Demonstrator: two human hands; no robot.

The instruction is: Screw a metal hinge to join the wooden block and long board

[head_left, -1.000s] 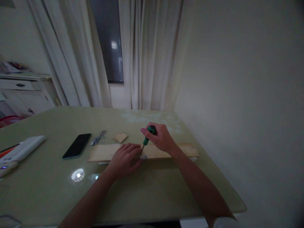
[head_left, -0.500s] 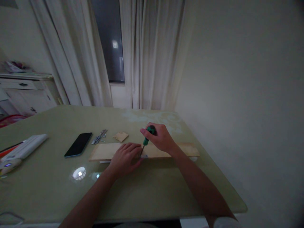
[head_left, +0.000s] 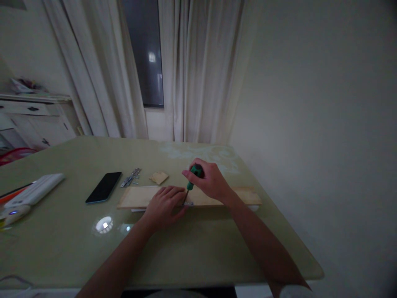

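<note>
A long pale wooden board (head_left: 223, 196) lies crosswise in front of me, raised slightly off the table. My left hand (head_left: 166, 203) presses on its middle, fingers across the top and thumb along the front edge. Closed round the green and black handle of a screwdriver (head_left: 190, 185), my right hand (head_left: 208, 178) keeps it leaning a little, shaft down. The tip meets a small metal bracket (head_left: 190, 203) at the board's front edge, right beside my left fingers. Any screw under the tip is too small to make out.
Behind the board lie several metal hinges or brackets (head_left: 130, 178) with small screws, and a little wooden piece (head_left: 159, 178). A black phone (head_left: 104, 187) and a white tool-like object (head_left: 34, 192) are to the left. The table (head_left: 198, 252) runs along a wall on the right.
The view has shifted very slightly. My right hand and the screwdriver handle have moved only a touch; the tip stays at the bracket and my left hand stays on the board.
</note>
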